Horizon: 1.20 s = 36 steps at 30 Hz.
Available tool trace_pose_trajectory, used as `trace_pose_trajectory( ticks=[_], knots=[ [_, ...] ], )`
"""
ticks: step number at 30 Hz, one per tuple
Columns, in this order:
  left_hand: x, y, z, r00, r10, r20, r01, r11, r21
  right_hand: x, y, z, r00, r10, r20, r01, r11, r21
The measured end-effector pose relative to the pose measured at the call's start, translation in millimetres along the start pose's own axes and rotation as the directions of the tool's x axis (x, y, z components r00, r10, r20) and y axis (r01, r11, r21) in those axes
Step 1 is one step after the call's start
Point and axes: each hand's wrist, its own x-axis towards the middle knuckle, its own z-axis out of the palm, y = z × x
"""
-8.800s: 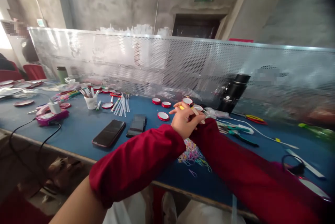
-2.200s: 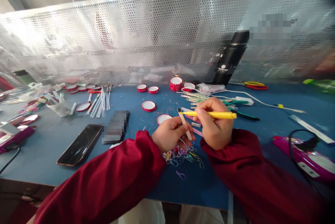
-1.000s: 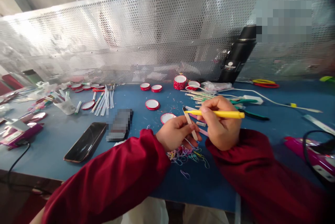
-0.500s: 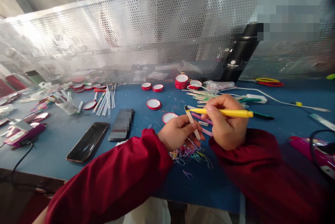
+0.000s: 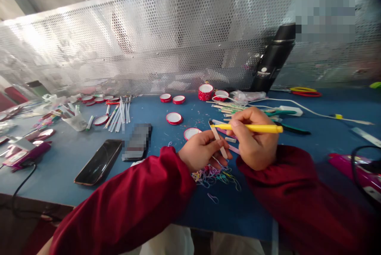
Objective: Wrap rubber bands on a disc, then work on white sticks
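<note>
My left hand (image 5: 200, 152) is closed around a thin pale flat stick (image 5: 218, 139), held upright and tilted, its dark tip uppermost. My right hand (image 5: 253, 138) grips a yellow pen-like tool (image 5: 256, 128) lying level, its left tip touching the upper end of the stick. Both hands hover just above a blue table (image 5: 89, 143), over a heap of small coloured elastic loops (image 5: 214, 175). Both arms wear dark red sleeves.
A dark phone (image 5: 98, 161) lies left of my hands. Red-rimmed lids (image 5: 174, 118), loose sticks (image 5: 119, 112), a black flask (image 5: 272, 64), pliers (image 5: 293, 128), a white cable (image 5: 312, 114) and a perforated metal screen (image 5: 178, 44) lie beyond. A pink device (image 5: 357, 171) sits right.
Over the last seconds my hands have kept the stick and yellow tool together with only slight shifts. Far earlier, the view was raised and my hands were held higher.
</note>
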Motion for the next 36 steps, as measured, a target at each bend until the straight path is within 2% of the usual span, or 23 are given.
trace_pose_trajectory(
  ticks=[13,26,30,36],
  knots=[
    [0.3,-0.1,-0.7,1.000,-0.014,0.005,0.014,1.000,0.000,1.1,-2.1,-0.2,1.000,-0.007,-0.011,0.007,1.000,0.002],
    [-1.6,-0.1,0.4,1.000,0.008,-0.007,-0.008,1.000,0.018,-0.3,-5.4,-1.6,0.998,0.033,0.051,-0.034,0.999,0.011],
    [-2.9,1.8,1.4,1.000,0.004,-0.010,-0.004,1.000,0.027,-0.6,-5.0,-1.3,0.999,0.043,0.022,-0.044,0.999,0.015],
    [-3.4,3.0,2.2,1.000,-0.006,-0.006,0.006,0.999,0.031,-0.2,-5.6,-1.0,0.999,0.014,0.048,-0.014,1.000,0.012]
  ],
)
